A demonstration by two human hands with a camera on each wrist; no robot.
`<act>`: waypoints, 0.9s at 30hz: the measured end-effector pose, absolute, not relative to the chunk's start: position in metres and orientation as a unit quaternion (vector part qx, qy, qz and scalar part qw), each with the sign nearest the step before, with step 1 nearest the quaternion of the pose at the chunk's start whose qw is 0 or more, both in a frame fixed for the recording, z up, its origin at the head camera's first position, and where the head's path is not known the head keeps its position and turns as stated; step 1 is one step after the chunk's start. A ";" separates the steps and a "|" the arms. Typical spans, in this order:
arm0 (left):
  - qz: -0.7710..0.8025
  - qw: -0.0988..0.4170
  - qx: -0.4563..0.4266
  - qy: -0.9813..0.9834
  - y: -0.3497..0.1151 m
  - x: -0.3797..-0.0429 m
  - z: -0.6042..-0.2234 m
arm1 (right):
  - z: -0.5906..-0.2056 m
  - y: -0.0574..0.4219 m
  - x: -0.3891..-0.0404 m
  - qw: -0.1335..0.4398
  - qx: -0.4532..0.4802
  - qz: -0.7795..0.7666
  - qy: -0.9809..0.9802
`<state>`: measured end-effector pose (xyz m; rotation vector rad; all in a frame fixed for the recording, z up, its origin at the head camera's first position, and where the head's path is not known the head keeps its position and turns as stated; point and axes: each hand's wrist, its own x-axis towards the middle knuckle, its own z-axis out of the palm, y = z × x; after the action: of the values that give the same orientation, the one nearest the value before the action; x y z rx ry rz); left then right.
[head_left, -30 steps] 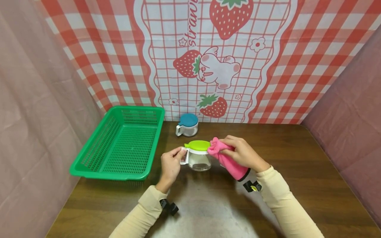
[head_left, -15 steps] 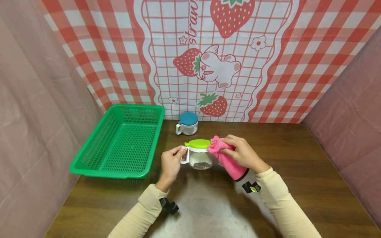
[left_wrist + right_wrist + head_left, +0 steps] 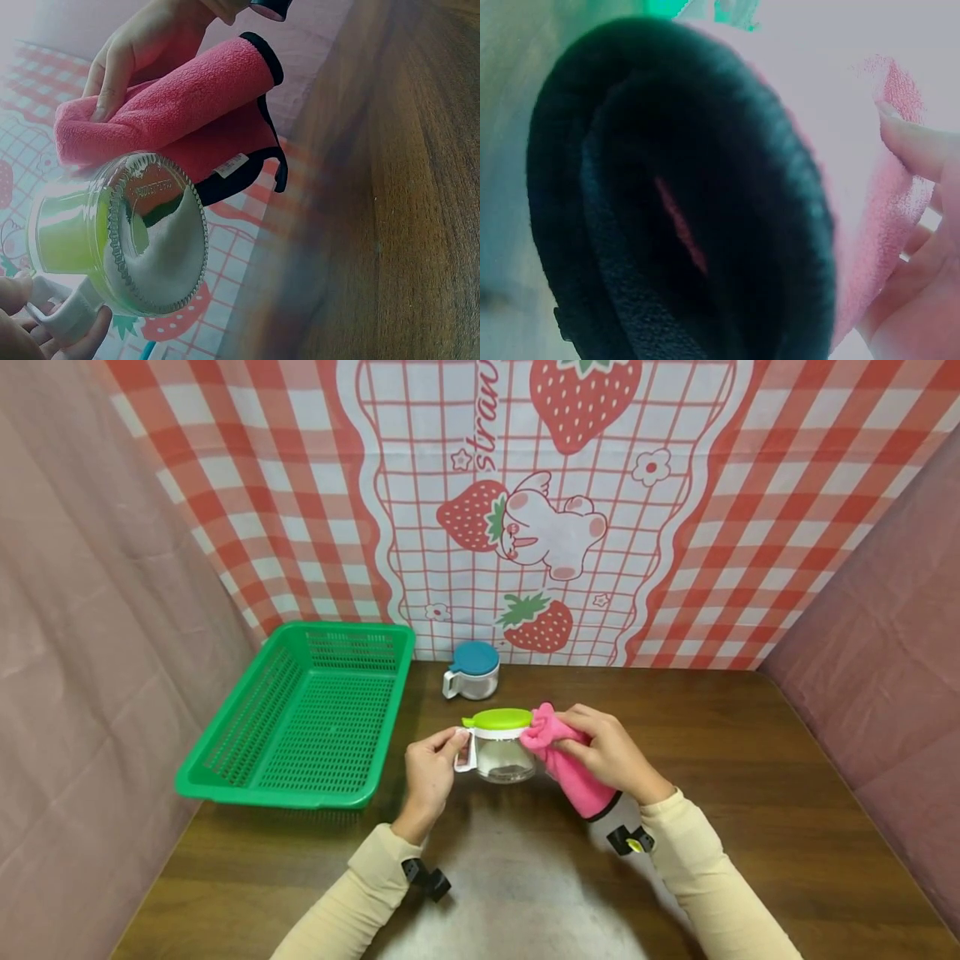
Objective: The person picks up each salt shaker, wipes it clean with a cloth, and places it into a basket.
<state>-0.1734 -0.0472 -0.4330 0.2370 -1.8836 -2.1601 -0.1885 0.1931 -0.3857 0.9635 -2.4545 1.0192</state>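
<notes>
Shifting slightly inward, the right hand is gripping a black-edged pink towel against the clear lime-lidded jar, so wiping is apparently continuing there. The left hand is pinching the jar's white handle, holding it above the tabletop; a slotted green basket is bounding leftward room, more opening rightward.

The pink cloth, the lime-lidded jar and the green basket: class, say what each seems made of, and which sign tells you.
Pink cloth: soft, matte fabric, perhaps microfibre; its fuzzy pile shows. Jar: clear, shiny body, glass or hard plastic; it is see-through with highlights, which leaves that open. Green basket: probably moulded plastic, slightly glossy; evenly slotted, one-colour walls.
</notes>
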 end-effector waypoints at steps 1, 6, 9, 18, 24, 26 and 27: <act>-0.744 0.135 0.084 -0.648 -0.047 -0.173 -0.433 | -0.386 0.193 -0.188 0.156 0.337 0.356 -0.858; -0.737 0.146 0.093 -0.653 -0.048 -0.173 -0.433 | -0.389 0.194 -0.186 0.153 0.340 0.351 -0.859; -0.736 0.149 0.095 -0.654 -0.049 -0.173 -0.434 | -0.390 0.195 -0.185 0.151 0.339 0.348 -0.861; -0.723 0.165 0.094 -0.664 -0.050 -0.172 -0.434 | -0.391 0.200 -0.184 0.148 0.347 0.335 -0.864; -0.708 0.178 0.084 -0.678 -0.051 -0.171 -0.434 | -0.389 0.205 -0.181 0.130 0.342 0.320 -0.874; -0.698 0.185 0.079 -0.687 -0.052 -0.170 -0.434 | -0.387 0.205 -0.180 0.123 0.343 0.314 -0.877; -0.692 0.190 0.076 -0.692 -0.052 -0.170 -0.434 | -0.386 0.206 -0.179 0.120 0.344 0.311 -0.878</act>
<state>-0.1700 -0.0525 -0.4336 0.2136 -1.9459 -1.9459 -0.1794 0.2058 -0.3865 1.0062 -2.5650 0.9104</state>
